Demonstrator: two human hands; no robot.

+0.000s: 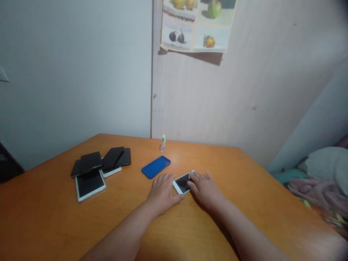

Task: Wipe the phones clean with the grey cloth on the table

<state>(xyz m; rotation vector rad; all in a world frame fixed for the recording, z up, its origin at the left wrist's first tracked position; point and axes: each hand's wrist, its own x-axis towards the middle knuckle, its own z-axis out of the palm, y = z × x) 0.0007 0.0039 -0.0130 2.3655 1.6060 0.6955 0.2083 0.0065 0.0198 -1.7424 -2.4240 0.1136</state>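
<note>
A white smartphone (181, 183) with a dark screen lies face up on the wooden table. My left hand (162, 194) grips its left end, thumb at the near edge and fingers at the far edge. Over the phone's right end rests my right hand (204, 188), its fingers bent onto the screen. A small white piece (191, 174), which looks like cloth, shows at the right fingertips; most of it is hidden. Just beyond my left hand lies a blue phone case (156, 167). Behind the case stands a small clear bottle (163, 144) with a pale top.
To the left lie a white-framed tablet (90, 185), a second white device (111, 171) and several black cases (91, 161), partly overlapping. The wooden table (122, 206) ends at the wall. Bedding (320, 181) is heaped beyond its right edge. A fruit poster (198, 25) hangs above.
</note>
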